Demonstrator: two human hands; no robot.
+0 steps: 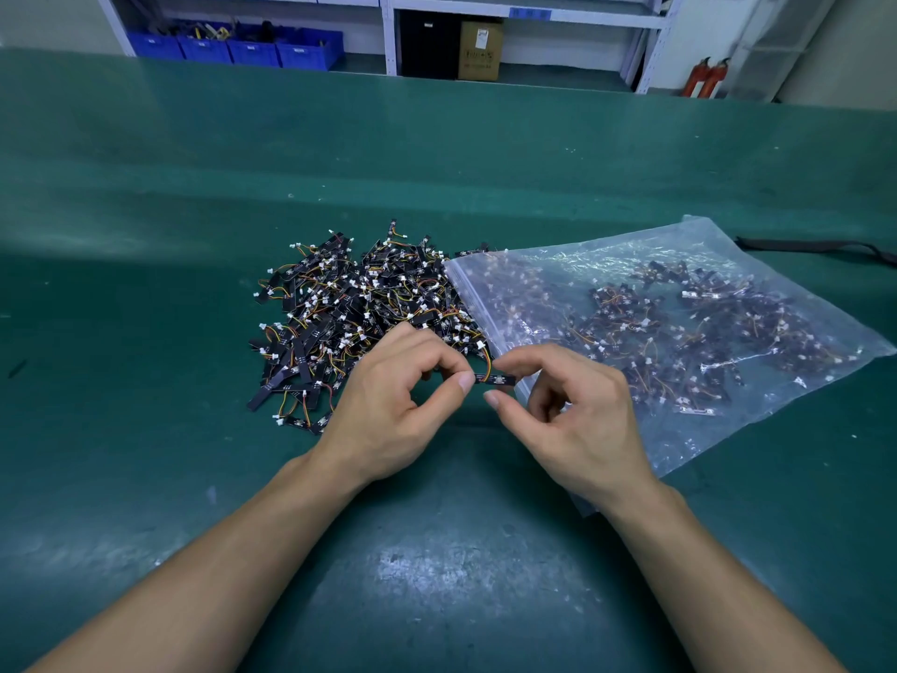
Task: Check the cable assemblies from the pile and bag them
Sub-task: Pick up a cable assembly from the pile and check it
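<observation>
Inspection step, I'd say: one cable assembly [495, 379] is held between pile [359, 313] and bag [679, 323]. The left hand [388, 405] has its grip pinching the wire end, and the right hand [577, 420] pinches the black strip. The next move calls for feeding it into the bag's mouth on the counter [437, 551].

Cable assembly [496, 379] held level, pile [349, 313] touching seemingly open bag [679, 240]
</observation>
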